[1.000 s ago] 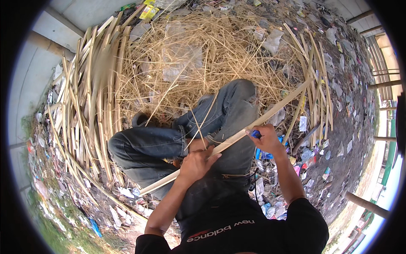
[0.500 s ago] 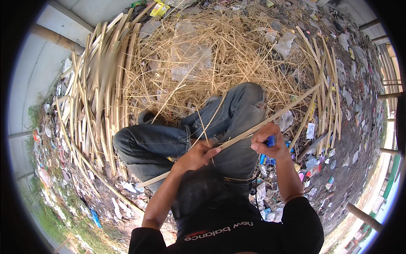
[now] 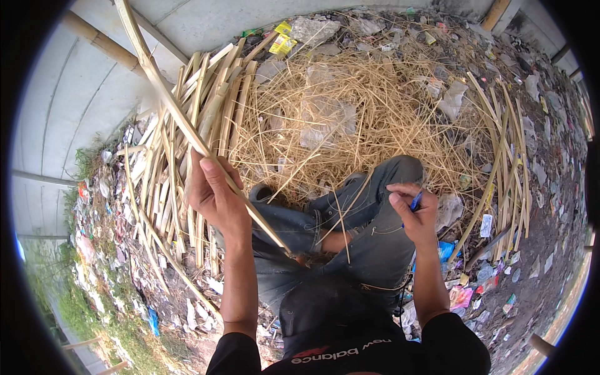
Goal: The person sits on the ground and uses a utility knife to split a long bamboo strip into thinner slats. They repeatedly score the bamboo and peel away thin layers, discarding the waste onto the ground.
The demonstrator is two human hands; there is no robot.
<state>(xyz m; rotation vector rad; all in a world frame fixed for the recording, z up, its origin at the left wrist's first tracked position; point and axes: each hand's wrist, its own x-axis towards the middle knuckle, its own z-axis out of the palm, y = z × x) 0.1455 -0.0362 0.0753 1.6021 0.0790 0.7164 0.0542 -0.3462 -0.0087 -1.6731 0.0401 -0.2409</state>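
My left hand [image 3: 219,197] is closed round a long, pale bamboo strip [image 3: 164,94]. The strip slants from the upper left down to my lap, where its lower end lies near my crossed legs [image 3: 384,206]. Over my right knee, my right hand [image 3: 420,219] is curled round a small blue-handled tool [image 3: 415,201]. The rest of that tool is hidden or too small to make out. Thin bamboo slivers [image 3: 342,219] lie across my trousers between the two hands.
A heap of bamboo strips [image 3: 169,181] lies to my left. Ahead spreads a mat of straw-like shavings [image 3: 400,106]. More strips [image 3: 515,162] lie at the right. Scattered plastic litter [image 3: 461,297] covers the ground, and a pale wall [image 3: 59,112] stands beyond on the left.
The bamboo strip has swung from lying across my lap to pointing up and left. My left hand has moved left and upward with it. The right hand has come away from the strip.
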